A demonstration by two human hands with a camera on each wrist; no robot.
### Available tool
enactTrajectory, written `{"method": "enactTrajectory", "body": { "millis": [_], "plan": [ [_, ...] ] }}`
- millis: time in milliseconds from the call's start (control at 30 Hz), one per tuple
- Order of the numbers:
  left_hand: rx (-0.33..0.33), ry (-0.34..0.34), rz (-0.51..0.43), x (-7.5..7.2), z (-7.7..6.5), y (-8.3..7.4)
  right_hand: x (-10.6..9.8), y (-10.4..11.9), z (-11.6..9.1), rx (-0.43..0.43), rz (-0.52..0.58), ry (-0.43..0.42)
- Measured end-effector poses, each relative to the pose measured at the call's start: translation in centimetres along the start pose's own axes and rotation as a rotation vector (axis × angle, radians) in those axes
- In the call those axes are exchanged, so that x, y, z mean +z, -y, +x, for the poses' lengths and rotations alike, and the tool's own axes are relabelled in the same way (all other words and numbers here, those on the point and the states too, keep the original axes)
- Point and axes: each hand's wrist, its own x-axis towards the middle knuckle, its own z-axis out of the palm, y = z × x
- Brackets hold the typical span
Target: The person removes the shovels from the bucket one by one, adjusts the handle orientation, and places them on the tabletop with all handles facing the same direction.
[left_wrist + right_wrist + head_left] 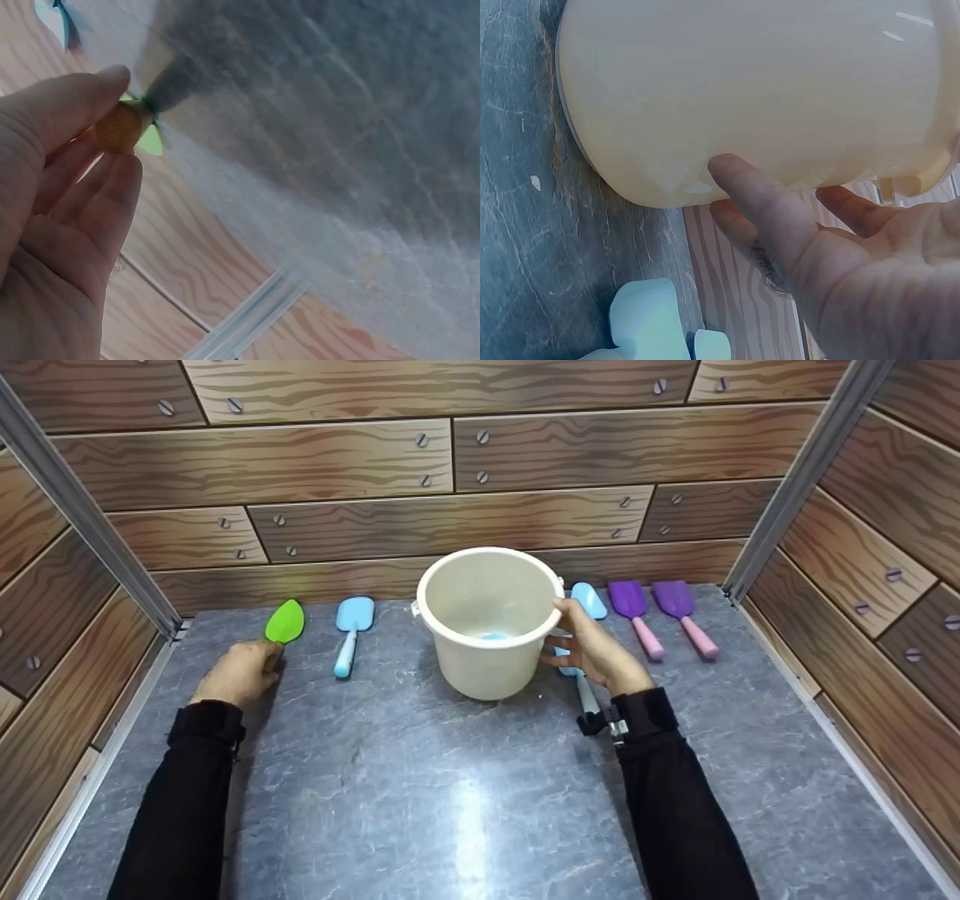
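Observation:
A cream bucket [487, 667] stands mid-table with a light blue thing [495, 636] at its bottom. My right hand [596, 649] touches the bucket's right side. Its fingertips [731, 169] lie against the outer wall, one digit right at the rim. At the far left, my left hand [238, 671] pinches a small shovel with a green blade [285, 621]. Between thumb and fingers in the left wrist view shows the shovel's brown, rounded handle end [118, 129]. In the head view the hand hides that handle.
A light blue shovel [355, 615] lies left of the bucket. To its right, partly behind my hand, are a light blue blade [589, 600] and a grey-blue handle [587, 695]. Two purple shovels [628, 598] with pink handles lie farther right. Wood-patterned walls [480, 521] bound the table.

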Motion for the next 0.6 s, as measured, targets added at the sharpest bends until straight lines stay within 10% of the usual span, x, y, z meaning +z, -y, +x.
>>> {"method": "enactTrajectory", "body": {
  "millis": [600],
  "plan": [
    [-0.126,0.024,-0.051,-3.5,2.9,-4.8,0.0,0.1,0.0,-0.005,-0.005,0.004]
  ]
}}
